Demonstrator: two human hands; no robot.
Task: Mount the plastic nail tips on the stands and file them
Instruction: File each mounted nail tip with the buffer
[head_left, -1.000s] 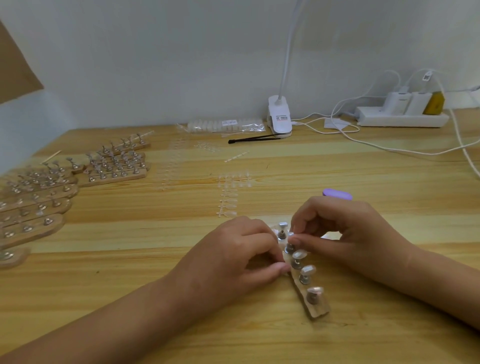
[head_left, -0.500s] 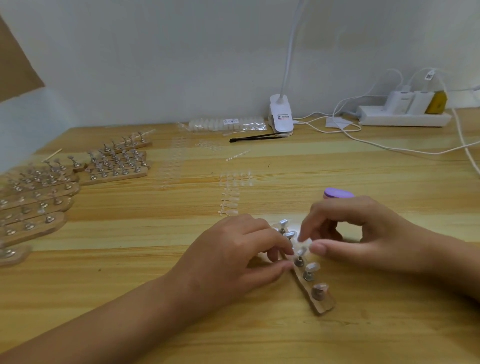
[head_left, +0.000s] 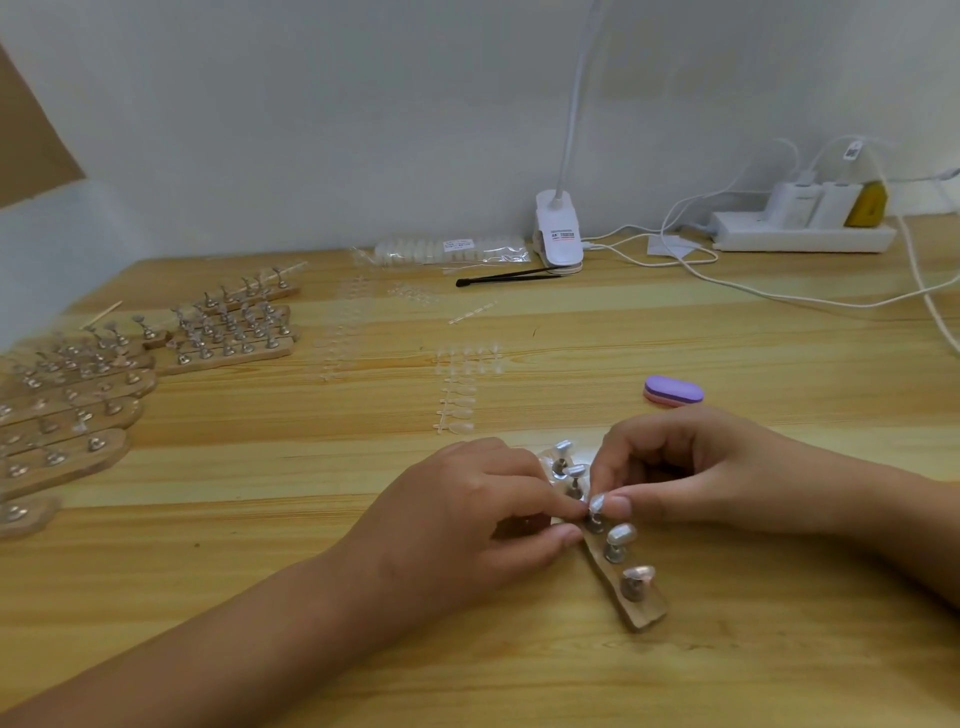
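The pale wooden table (head_left: 727, 338) spread under everything, and the narrow wooden strip (head_left: 645, 614) with its row of five silver metal pegs lay between your hands; take that strip as the marker. Far to its left stood a crowd of similar pegged wooden stands (head_left: 78, 405). Your left hand (head_left: 467, 519) sat against the strip's left side and your right hand (head_left: 701, 478) against its right. Beyond the strip, slightly right, lay the purple-and-pink oval filing block (head_left: 673, 391), and beyond it to the left lay rows of loose clear tips (head_left: 457, 410). The small clear plastic nail tip (head_left: 597, 502) sat on top of the strip's middle peg. I judge it featherlight, thin, springy and slick, apt to skew or flick away if squeezed hard, so its side edges were the place to hold it, with the strip braced. Your right thumb and forefinger were closed together on that tip, the other fingers curled. Your left thumb and forefinger appeared pinched on the strip beside the same peg, steadying it.
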